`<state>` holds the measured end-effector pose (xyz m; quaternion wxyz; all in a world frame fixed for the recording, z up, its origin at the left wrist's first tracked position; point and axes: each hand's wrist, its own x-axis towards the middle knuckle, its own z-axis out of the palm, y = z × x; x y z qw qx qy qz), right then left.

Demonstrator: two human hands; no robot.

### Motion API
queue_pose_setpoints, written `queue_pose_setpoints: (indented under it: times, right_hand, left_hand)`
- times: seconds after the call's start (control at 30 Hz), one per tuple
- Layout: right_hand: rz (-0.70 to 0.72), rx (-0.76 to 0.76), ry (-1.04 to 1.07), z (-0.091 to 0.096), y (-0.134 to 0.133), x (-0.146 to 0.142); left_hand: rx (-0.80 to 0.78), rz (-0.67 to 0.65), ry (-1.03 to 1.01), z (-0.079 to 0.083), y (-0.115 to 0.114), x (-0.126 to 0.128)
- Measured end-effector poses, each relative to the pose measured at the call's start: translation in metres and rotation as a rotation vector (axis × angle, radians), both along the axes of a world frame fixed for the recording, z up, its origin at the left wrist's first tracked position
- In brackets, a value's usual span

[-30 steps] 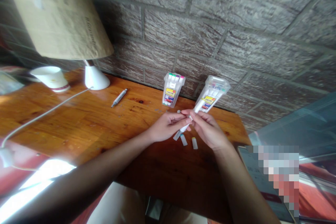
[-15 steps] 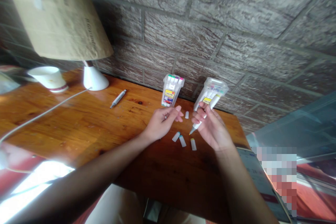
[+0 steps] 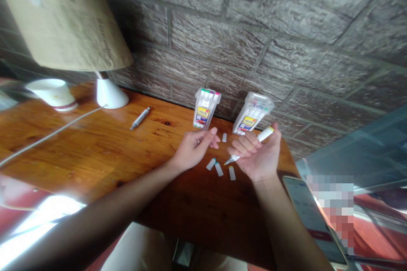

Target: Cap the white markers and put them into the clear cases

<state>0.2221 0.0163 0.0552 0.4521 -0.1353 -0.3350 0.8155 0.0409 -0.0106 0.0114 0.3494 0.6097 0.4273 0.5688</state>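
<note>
A white marker [image 3: 265, 134] with a yellow end lies across my right hand [image 3: 259, 154], its tip pointing down to the left. The fingers are wrapped round it and the thumb stands up off the barrel. My left hand [image 3: 195, 148] hovers over the table with thumb and fingers curled together; whether something is between them is hidden. Below and between the hands lie two caps with blue-green ends, one cap [image 3: 211, 164] beside another cap [image 3: 218, 169], plus a yellow-ended cap [image 3: 232, 173]. Another pale cap [image 3: 224, 137] is farther back.
By the brick wall stand a clear case of markers [image 3: 203, 112] and a second case [image 3: 249, 118]. A grey marker [image 3: 140, 118] lies left, near the lamp [image 3: 112, 95], its cord and a paper cup [image 3: 55, 94]. A phone [image 3: 310, 216] is at the right edge of the wooden table [image 3: 143, 148].
My right hand has turned its palm upward, folding the fingers over the marker, which now lies flatter. My left hand has hardly moved. The view has shifted slightly.
</note>
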Motion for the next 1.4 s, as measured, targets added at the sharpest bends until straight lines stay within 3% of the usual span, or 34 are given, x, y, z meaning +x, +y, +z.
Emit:
queue_pose_setpoints:
  times: [0.13,0.77,1.03,1.2,1.4]
  right_hand:
    - [0.036,0.003,0.085,-0.001,-0.001,-0.001]
    - [-0.014,-0.035,0.035,0.002,-0.015,-0.012]
    - [-0.074,-0.073,0.056,-0.008,-0.008,-0.018]
    - [-0.107,-0.066,0.064,-0.003,-0.012,-0.019]
    - [-0.080,-0.002,0.040,-0.002,-0.018,-0.024]
  left_hand:
    - [0.014,0.006,0.015,0.000,-0.001,0.000]
    - [0.055,0.001,0.063,0.001,-0.001,-0.001]
    - [0.059,-0.137,0.228,0.005,-0.010,0.002]
    - [0.021,-0.126,0.172,0.005,-0.011,0.003]
    - [0.040,-0.267,0.138,0.004,-0.012,0.005]
